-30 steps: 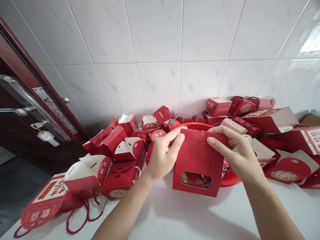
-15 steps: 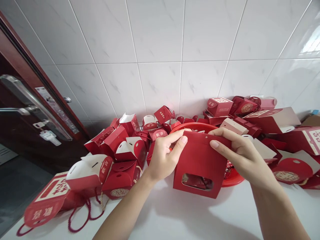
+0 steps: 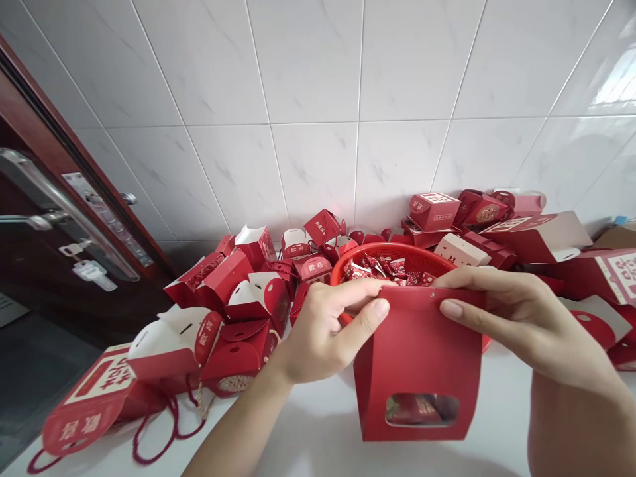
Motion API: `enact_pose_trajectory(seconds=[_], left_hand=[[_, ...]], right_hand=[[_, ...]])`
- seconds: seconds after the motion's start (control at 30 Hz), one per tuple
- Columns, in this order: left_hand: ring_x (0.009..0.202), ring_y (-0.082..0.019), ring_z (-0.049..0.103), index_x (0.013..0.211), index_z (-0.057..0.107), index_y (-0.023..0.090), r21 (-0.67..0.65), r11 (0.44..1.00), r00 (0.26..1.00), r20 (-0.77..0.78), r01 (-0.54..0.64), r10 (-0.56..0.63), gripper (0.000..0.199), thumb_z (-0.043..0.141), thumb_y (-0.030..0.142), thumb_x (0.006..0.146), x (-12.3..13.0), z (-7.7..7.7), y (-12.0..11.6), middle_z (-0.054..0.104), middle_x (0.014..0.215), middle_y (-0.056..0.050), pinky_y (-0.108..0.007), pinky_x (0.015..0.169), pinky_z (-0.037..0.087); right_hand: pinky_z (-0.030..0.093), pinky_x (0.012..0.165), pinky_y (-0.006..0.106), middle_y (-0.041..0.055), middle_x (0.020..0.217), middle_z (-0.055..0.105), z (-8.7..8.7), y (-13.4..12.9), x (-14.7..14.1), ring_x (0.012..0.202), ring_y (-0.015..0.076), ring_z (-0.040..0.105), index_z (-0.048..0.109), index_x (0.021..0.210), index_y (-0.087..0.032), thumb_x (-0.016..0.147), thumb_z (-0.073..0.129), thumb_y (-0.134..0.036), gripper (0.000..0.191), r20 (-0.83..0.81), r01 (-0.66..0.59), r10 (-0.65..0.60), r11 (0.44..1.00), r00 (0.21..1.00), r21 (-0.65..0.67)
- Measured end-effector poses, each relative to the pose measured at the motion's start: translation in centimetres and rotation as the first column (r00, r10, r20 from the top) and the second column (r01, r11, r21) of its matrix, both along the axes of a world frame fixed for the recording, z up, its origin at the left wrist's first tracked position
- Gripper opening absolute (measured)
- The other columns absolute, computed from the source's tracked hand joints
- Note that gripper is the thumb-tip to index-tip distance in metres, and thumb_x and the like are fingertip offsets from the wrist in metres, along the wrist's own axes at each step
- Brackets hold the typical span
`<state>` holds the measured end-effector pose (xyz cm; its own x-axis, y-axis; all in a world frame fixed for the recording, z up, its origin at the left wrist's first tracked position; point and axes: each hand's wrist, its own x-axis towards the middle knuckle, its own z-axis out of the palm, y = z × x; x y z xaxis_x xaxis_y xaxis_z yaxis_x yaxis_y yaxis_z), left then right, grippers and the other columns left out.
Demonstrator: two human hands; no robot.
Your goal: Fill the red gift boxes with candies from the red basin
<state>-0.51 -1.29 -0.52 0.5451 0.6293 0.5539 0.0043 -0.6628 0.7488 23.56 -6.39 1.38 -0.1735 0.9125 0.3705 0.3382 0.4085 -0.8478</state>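
Note:
A red paper gift box [image 3: 422, 358] with a small clear window near its bottom hangs upright between my hands. Through the window, something red and wrapped shows inside. My left hand [image 3: 332, 324] pinches the top left edge between thumb and fingers. The top right edge is pinched the same way by my right hand [image 3: 511, 315]. Behind the box stands a red plastic basket [image 3: 342, 258] holding wrapped candies [image 3: 372, 266], partly covered by the box and my hands.
Open and closed red gift boxes [image 3: 238, 351] crowd the left side of the white table [image 3: 308, 424], some with cord handles [image 3: 154, 437]. More boxes [image 3: 541, 232] are piled at the right. A tiled wall [image 3: 318, 165] rises behind, and a dark door [image 3: 44, 265] with keys stands at the left.
Both hands have brought the box closer and slightly to the right, lower in view. More of the basket and its candies is now visible behind it.

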Motion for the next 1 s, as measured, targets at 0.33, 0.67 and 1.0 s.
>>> enact_pose_trajectory(seconds=[0.33,0.67,1.0], left_hand=[[0.055,-0.009,0.051,0.096,0.074,0.016,-0.01,0.99,0.951,-0.276,0.141,-0.138,0.017,0.057,0.017,0.091,0.3,0.1,-0.6,0.065,0.071,0.002,-0.02,0.051,0.042],[0.107,-0.025,0.075,0.124,0.073,0.018,0.105,0.949,0.846,-0.49,0.298,-0.211,0.041,0.066,0.047,0.096,-0.6,1.2,-0.2,0.078,0.119,-0.009,-0.029,0.092,0.057],[0.116,-0.02,0.073,0.132,0.07,0.017,0.227,0.951,0.863,-0.501,0.211,-0.072,0.041,0.058,0.043,0.102,-1.8,0.9,0.0,0.076,0.128,-0.005,-0.029,0.101,0.057]], right_hand=[[0.063,0.064,0.025,0.0027,0.098,0.082,-0.7,-0.9,0.6,0.083,0.0227,0.076,0.082,0.109,-0.034,0.097,0.065,-0.033,0.02,0.315,-0.062,0.011,0.987,0.949,0.151],[0.063,0.071,0.027,0.0043,0.098,0.082,-2.0,-3.9,1.5,0.085,0.0223,0.077,0.08,0.104,-0.027,0.099,0.056,-0.022,0.025,0.476,0.001,-0.068,0.99,0.877,0.141],[0.061,0.053,0.036,0.0123,0.091,0.081,-6.8,-11.6,14.8,0.081,0.0327,0.076,0.079,0.086,-0.028,0.076,0.065,-0.047,0.026,0.422,0.653,-0.691,0.712,0.586,0.259]])
